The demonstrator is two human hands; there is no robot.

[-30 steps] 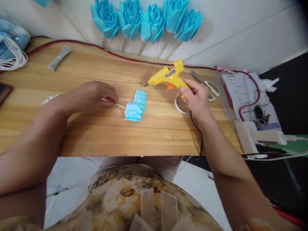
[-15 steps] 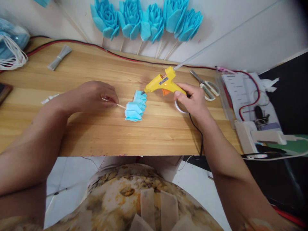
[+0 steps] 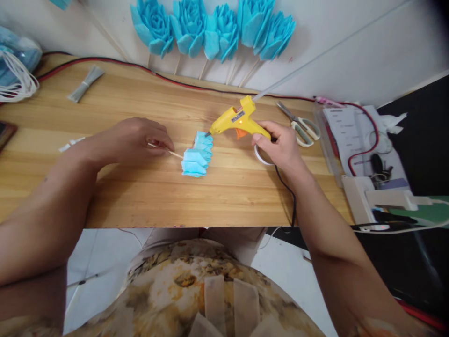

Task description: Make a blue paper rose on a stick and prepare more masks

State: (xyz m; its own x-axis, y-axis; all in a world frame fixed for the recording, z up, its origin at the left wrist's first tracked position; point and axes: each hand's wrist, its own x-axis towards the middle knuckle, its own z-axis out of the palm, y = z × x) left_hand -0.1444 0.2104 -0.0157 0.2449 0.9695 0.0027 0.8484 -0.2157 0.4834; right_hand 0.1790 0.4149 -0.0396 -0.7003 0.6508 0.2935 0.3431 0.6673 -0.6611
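My left hand [image 3: 138,137] rests on the wooden table [image 3: 147,192] and pinches a thin wooden stick [image 3: 174,153]. The stick ends in a folded light-blue paper flower piece [image 3: 197,156] lying on the table. A yellow hot glue gun [image 3: 237,118] is gripped in my right hand [image 3: 280,142], tilted down to the left. Its nozzle touches the far edge of the blue paper piece. A black cord [image 3: 289,192] runs from the gun off the table's front edge.
Several finished blue paper flowers [image 3: 210,28] on sticks lean against the wall at the back. Scissors [image 3: 301,124] and a tape ring [image 3: 261,157] lie right of my right hand. A power strip and cables [image 3: 368,159] fill the right side. A wire bundle [image 3: 86,83] lies at back left.
My right hand swung the glue gun down and left, from held above the table to nozzle against the blue paper piece. The left hand stayed put.
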